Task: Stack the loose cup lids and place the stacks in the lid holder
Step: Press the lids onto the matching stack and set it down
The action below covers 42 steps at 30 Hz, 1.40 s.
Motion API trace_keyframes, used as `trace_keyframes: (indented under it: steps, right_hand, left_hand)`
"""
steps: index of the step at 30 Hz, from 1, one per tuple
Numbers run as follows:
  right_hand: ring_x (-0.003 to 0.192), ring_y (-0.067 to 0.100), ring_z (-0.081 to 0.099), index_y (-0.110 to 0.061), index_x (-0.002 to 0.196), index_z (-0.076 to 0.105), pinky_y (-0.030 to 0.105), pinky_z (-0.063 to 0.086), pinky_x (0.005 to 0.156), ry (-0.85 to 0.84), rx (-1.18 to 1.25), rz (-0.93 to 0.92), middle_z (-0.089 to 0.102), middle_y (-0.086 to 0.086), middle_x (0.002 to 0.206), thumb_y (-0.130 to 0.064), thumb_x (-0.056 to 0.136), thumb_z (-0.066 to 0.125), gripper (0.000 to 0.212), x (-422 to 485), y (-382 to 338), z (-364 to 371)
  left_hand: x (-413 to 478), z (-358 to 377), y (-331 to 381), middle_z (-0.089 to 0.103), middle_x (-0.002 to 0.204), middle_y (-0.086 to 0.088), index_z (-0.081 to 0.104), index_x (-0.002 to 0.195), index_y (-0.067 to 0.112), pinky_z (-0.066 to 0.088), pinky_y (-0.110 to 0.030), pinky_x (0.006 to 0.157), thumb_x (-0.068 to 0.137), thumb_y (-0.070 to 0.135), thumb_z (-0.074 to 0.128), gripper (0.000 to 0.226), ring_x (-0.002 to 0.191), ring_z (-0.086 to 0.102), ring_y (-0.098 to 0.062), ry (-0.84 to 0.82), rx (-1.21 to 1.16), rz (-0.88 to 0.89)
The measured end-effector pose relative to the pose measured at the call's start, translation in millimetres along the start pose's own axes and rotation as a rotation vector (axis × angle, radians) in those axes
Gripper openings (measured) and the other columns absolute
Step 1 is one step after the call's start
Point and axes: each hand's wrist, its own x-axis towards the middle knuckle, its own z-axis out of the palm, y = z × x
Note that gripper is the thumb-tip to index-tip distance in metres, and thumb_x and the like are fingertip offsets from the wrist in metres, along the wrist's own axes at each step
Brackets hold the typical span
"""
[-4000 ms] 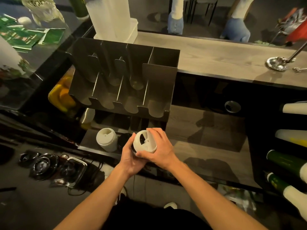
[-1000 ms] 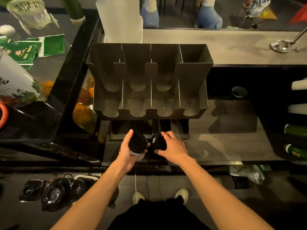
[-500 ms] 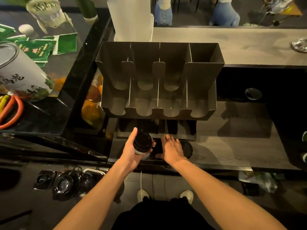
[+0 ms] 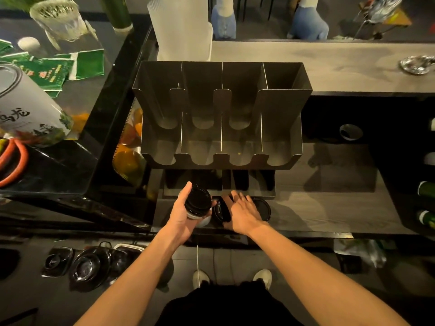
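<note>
Head view, going left to right: the left hand (image 4: 182,212) is curled round a stack of lids (image 4: 197,203), with the thumb on the far side; the stack is short and round, shiny black on top and white at the bottom; it sits at about 6 o'clock from the lid holder (image 4: 221,114); at 3 o'clock from the stack, just beside it, is a tilted lid (image 4: 220,210), black and shiny, up on its edge; the right hand (image 4: 242,214) holds it, fingers over the top and thumb below; at 3 o'clock from that hand a flat lid (image 4: 262,208), black and round, lies on the wooden shelf (image 4: 329,208), partly under the hand. The lid holder is dark grey metal with four slots side by side, each with a scooped front. How many lids are in the stack is hard to tell; the right hand covers part of the tilted lid; the low tray (image 4: 219,184) under the holder is too dark to see into.
</note>
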Motion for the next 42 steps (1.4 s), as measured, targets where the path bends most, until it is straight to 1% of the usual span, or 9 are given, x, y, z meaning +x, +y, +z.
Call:
trace_keyframes:
  steps: [6, 11, 15, 19, 23, 27, 32, 36, 42]
  right_hand:
    - [0.151, 0.032, 0.019, -0.020, 0.158, 0.021, 0.042, 0.012, 0.123, -0.001, 0.043, 0.032, 0.020, 0.013, 0.165, -0.048, 0.087, 0.070, 0.091, 4.6, -3.2, -2.1]
    - [0.145, 0.031, 0.029, -0.020, 0.158, 0.018, 0.043, 0.021, 0.121, 0.128, 0.120, 0.048, 0.027, 0.009, 0.157, -0.049, 0.086, 0.069, 0.093, -2.4, -4.0, -3.0]
    - [0.143, 0.029, 0.034, -0.026, 0.158, 0.016, 0.043, 0.029, 0.117, 0.168, 0.290, 0.074, 0.023, 0.003, 0.158, -0.049, 0.086, 0.069, 0.092, -10.8, 4.0, -4.0]
    - [0.145, 0.028, 0.033, -0.030, 0.158, 0.014, 0.044, 0.033, 0.115, 0.263, 0.387, 0.171, 0.023, 0.004, 0.161, -0.052, 0.087, 0.068, 0.092, -21.6, 21.6, -9.2]
    - [0.148, 0.028, 0.027, -0.033, 0.158, 0.013, 0.046, 0.031, 0.116, 0.216, 0.414, 0.147, 0.023, 0.004, 0.162, -0.048, 0.084, 0.071, 0.095, -26.2, 29.5, -13.4]
    - [0.140, 0.025, 0.036, -0.028, 0.155, 0.025, 0.042, 0.035, 0.114, 0.269, 0.340, 0.120, 0.028, -0.003, 0.153, -0.051, 0.081, 0.074, 0.091, -22.6, 27.1, -9.5]
    - [0.139, 0.027, 0.034, -0.021, 0.153, 0.029, 0.040, 0.027, 0.117, 0.166, 0.141, -0.041, 0.028, 0.001, 0.152, -0.051, 0.081, 0.074, 0.090, -10.8, 12.3, 1.1]
    - [0.147, 0.032, 0.027, -0.017, 0.156, 0.026, 0.041, 0.015, 0.121, 0.079, -0.008, 0.009, 0.030, 0.015, 0.159, -0.059, 0.087, 0.064, 0.089, 4.6, 0.3, 3.4]
    - [0.147, 0.033, 0.029, -0.018, 0.158, 0.019, 0.042, 0.020, 0.120, 0.046, -0.026, 0.099, 0.027, 0.016, 0.161, -0.063, 0.089, 0.059, 0.092, 19.3, -13.0, 2.2]
  left_hand:
    - [4.1, -9.4, 0.0, 0.065, 0.128, -0.025, 0.048, 0.141, 0.004, 0.052, -0.045, 0.091, 0.081, 0.059, 0.068, 0.084, 0.114, 0.068, -0.037, -0.018, 0.029, -0.003]
    - [10.5, -13.9, 1.7, 0.065, 0.129, -0.024, 0.047, 0.142, 0.004, 0.053, -0.044, 0.088, 0.069, 0.065, 0.077, 0.100, 0.114, 0.068, -0.037, -0.032, 0.050, -0.003]
    - [15.4, -10.9, 2.0, 0.065, 0.128, -0.024, 0.047, 0.142, 0.004, 0.052, -0.044, 0.090, 0.079, 0.062, 0.069, 0.088, 0.113, 0.068, -0.037, -0.058, 0.036, -0.014]
    - [18.8, -5.7, 2.2, 0.068, 0.123, -0.023, 0.046, 0.143, 0.004, 0.054, -0.042, 0.086, 0.076, 0.064, 0.073, 0.094, 0.116, 0.066, -0.039, -0.069, 0.032, -0.024]
    - [21.4, -6.0, -1.3, 0.070, 0.119, -0.021, 0.047, 0.143, 0.004, 0.052, -0.043, 0.088, 0.084, 0.061, 0.066, 0.084, 0.116, 0.067, -0.038, -0.075, 0.019, -0.026]
    - [19.7, -6.0, -3.6, 0.070, 0.120, -0.021, 0.047, 0.143, 0.004, 0.051, -0.043, 0.089, 0.082, 0.062, 0.067, 0.086, 0.115, 0.067, -0.037, -0.065, 0.019, -0.016]
    - [15.5, -11.7, -1.8, 0.066, 0.127, -0.023, 0.044, 0.145, 0.004, 0.054, -0.042, 0.084, 0.076, 0.065, 0.072, 0.096, 0.113, 0.068, -0.037, -0.051, 0.016, 0.003]
    - [13.5, -19.2, -0.4, 0.064, 0.130, -0.025, 0.048, 0.142, 0.003, 0.054, -0.043, 0.085, 0.076, 0.065, 0.073, 0.095, 0.116, 0.066, -0.038, -0.057, 0.013, 0.012]
    - [9.2, -21.9, 3.8, 0.064, 0.130, -0.025, 0.046, 0.143, 0.004, 0.055, -0.043, 0.086, 0.065, 0.065, 0.083, 0.106, 0.117, 0.066, -0.039, -0.054, -0.023, -0.001]
